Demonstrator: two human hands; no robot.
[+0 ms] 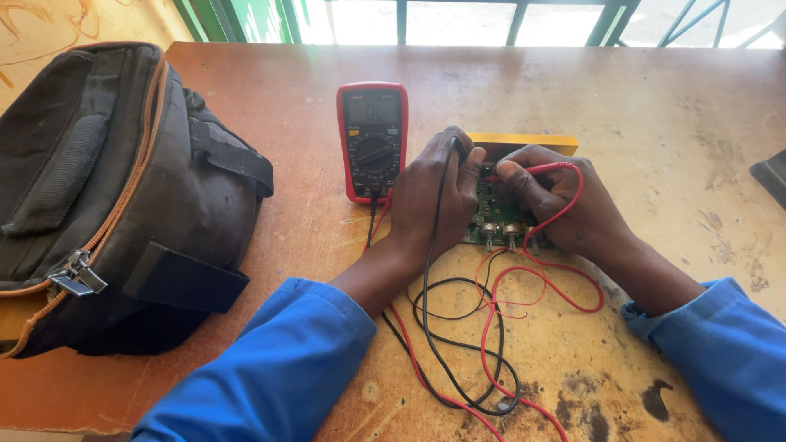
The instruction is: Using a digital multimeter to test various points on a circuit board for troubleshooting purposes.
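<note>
A green circuit board [498, 214] with two knobs at its near edge lies on the wooden table [655, 123], against a yellow block [524, 142]. My left hand [434, 200] grips the black probe [455, 147], tip down at the board's left end. My right hand [557, 200] pinches the red probe [536, 169] and points it left onto the board. A red-cased multimeter [372, 139] stands just left of my left hand, its display lit. Red and black leads [483, 327] loop over the table between my blue sleeves.
A large dark bag [106, 196] with an orange-trimmed zip fills the table's left side. A dark object [771, 176] pokes in at the right edge. Green window bars [508, 20] run behind the far table edge.
</note>
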